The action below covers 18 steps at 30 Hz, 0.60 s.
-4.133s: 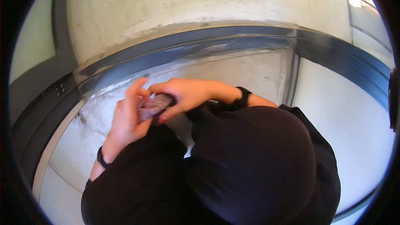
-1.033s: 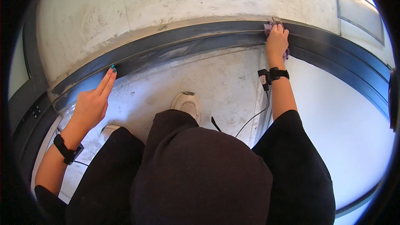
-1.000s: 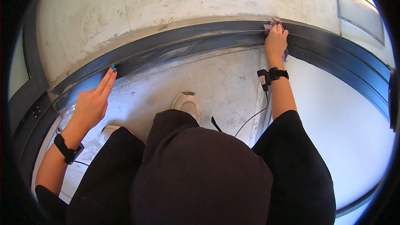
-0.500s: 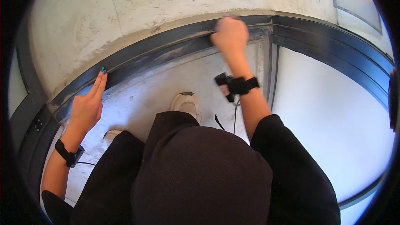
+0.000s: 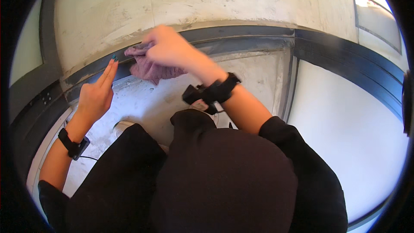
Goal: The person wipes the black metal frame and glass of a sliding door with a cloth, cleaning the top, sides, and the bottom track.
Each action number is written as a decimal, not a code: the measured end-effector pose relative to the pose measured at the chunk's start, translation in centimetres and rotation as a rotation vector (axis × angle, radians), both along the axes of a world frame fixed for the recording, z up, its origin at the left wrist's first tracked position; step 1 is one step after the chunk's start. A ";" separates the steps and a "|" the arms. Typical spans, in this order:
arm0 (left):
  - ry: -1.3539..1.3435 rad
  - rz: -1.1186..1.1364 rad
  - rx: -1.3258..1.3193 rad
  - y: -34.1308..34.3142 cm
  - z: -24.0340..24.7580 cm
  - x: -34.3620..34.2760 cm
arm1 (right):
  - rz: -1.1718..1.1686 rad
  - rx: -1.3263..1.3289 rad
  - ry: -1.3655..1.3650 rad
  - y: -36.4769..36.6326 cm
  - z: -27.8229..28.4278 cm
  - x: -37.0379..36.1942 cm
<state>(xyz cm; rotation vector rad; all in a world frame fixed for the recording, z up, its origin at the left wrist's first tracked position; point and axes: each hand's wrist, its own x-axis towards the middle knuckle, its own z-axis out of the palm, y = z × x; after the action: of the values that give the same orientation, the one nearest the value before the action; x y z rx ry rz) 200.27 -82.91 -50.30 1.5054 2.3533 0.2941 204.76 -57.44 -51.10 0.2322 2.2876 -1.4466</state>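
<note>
A purple cloth (image 5: 153,70) hangs down from my right hand (image 5: 168,48), whose fingers are closed around it. Cloth and hand are over the dark metal rail (image 5: 241,31) that runs along the foot of the frame, left of its middle. My left hand (image 5: 95,97) holds no object. Two of its fingers, with blue-green nails, stretch out, their tips at the rail just left of the cloth. The other fingers curl in. Whether the fingertips press on the metal is hard to tell.
Beyond the rail lies a pale, scuffed floor (image 5: 189,4). A large white panel (image 5: 345,133) stands at the right and a dark upright post (image 5: 49,39) at the left. My shoe (image 5: 122,126) shows below the rail. Black straps with small devices (image 5: 211,92) sit on both wrists.
My right hand has swept left along the rail, and the purple cloth in it now shows clearly. My left hand keeps its pose at the rail. The view has shifted slightly.
</note>
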 end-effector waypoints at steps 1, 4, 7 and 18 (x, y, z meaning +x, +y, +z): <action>-0.029 0.042 0.055 0.2 0.4 -0.3 | -0.117 -0.278 -0.062 1.4 -0.5 0.8; -0.041 0.128 0.229 0.4 -0.1 -0.6 | -0.503 -1.028 -0.184 2.9 0.6 2.9; -0.384 0.421 0.200 3.4 2.3 -1.4 | -0.361 -1.073 -0.262 4.8 3.8 3.4; -1.393 0.526 0.497 3.7 4.9 -2.6 | 0.059 -0.763 -0.107 1.2 7.5 0.9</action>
<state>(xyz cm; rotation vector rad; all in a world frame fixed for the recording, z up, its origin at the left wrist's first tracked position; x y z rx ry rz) 197.63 -79.23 -45.44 0.3651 1.4138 1.5254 205.61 -56.29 -43.60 0.0065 1.4990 -2.0813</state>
